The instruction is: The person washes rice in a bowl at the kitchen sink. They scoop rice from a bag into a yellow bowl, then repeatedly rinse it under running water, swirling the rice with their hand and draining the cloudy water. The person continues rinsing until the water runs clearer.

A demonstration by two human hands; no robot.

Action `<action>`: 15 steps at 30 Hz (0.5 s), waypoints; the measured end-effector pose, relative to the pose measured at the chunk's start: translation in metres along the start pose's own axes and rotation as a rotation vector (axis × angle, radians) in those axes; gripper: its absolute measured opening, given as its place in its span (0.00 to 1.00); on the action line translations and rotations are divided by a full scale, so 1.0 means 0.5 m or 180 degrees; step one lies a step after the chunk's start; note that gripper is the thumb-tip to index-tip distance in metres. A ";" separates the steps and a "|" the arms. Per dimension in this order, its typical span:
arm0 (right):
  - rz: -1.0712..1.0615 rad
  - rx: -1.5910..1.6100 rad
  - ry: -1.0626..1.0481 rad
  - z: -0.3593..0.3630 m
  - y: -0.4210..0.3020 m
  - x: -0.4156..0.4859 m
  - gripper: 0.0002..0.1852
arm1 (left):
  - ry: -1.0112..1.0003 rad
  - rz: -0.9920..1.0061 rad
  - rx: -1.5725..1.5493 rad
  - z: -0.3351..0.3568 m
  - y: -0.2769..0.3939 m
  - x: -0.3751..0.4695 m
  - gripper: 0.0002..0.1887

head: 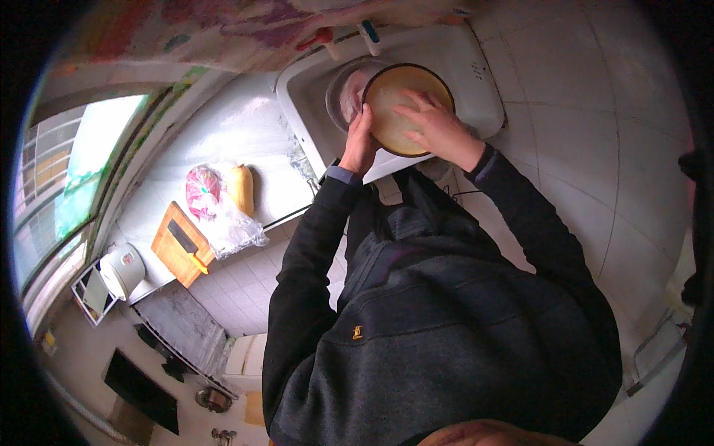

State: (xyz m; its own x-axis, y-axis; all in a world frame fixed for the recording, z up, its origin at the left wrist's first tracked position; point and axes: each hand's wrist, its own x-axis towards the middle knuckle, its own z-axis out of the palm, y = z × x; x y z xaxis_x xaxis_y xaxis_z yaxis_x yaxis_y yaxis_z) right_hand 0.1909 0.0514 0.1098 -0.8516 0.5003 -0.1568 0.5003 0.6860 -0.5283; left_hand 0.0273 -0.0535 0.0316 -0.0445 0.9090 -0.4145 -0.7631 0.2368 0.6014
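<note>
A yellowish round bowl (390, 129) with a dark rim is held over the white sink (468, 114). My left hand (361, 144) grips the bowl's left side, thumb at the rim. Inside the bowl, my right hand (438, 125) has its fingers spread over pale, cloudy contents; whether these are liquid or grains I cannot tell. Beneath and left of the bowl sits a metal basin (333, 92) in the sink, partly covered by it. Something pale pink, perhaps raw meat (354, 92), lies in that basin.
Red-handled (323, 38) and blue-handled (369, 34) taps stand behind the sink. Left on the counter (268, 139) are a butternut squash (240, 187), a pink plastic bag (202, 189), and a cleaver (182, 236) on a wooden cutting board (170, 256). A white appliance (122, 270) stands beyond.
</note>
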 end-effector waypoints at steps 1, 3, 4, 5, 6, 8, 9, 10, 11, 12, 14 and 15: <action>0.0086 -0.0136 0.0005 0.008 0.004 0.001 0.31 | -0.0028 0.0020 0.0027 0.005 0.001 0.005 0.34; 0.0205 -0.0279 -0.0074 0.023 0.021 0.005 0.33 | -0.0055 0.0031 0.0064 0.017 0.004 0.011 0.35; 0.0252 -0.0282 -0.0161 0.031 0.032 0.004 0.33 | -0.0054 0.0000 0.0058 0.023 0.004 0.012 0.35; 0.0257 -0.0306 -0.0194 0.038 0.042 0.003 0.34 | -0.0054 -0.0053 0.0046 0.029 0.004 0.012 0.35; 0.0285 -0.0399 -0.0230 0.045 0.053 0.007 0.32 | -0.0061 -0.0100 0.0031 0.035 0.004 0.017 0.35; 0.0319 -0.0687 -0.0298 0.055 0.069 0.011 0.30 | -0.0061 -0.0112 0.0027 0.044 0.002 0.025 0.36; 0.0264 -0.0636 -0.0102 0.058 0.076 0.010 0.29 | -0.0111 -0.0091 0.0006 0.048 0.000 0.030 0.36; 0.0291 -0.0650 -0.0015 0.060 0.081 0.009 0.29 | -0.0056 -0.0178 0.0006 0.051 -0.003 0.033 0.37; 0.0367 -0.0651 -0.0021 0.062 0.085 0.008 0.28 | -0.0049 -0.0238 -0.0013 0.053 -0.005 0.038 0.37; 0.0382 -0.0605 0.0084 0.062 0.090 0.005 0.28 | -0.0019 -0.0310 -0.0063 0.054 -0.009 0.042 0.39; 0.0381 -0.0474 0.0281 0.062 0.098 0.001 0.27 | -0.0025 -0.0220 0.0023 0.058 -0.016 0.052 0.37; 0.0513 -0.0467 0.0137 0.062 0.102 0.001 0.27 | -0.0078 -0.0155 0.0018 0.059 -0.020 0.057 0.37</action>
State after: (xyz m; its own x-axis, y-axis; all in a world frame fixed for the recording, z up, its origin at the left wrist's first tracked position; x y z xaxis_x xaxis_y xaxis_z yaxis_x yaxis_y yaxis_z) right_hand 0.2112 0.0700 0.0569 -0.7529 0.6295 -0.1920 0.6494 0.6634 -0.3716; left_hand 0.0527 -0.0199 0.0342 0.0084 0.9044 -0.4267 -0.7602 0.2830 0.5849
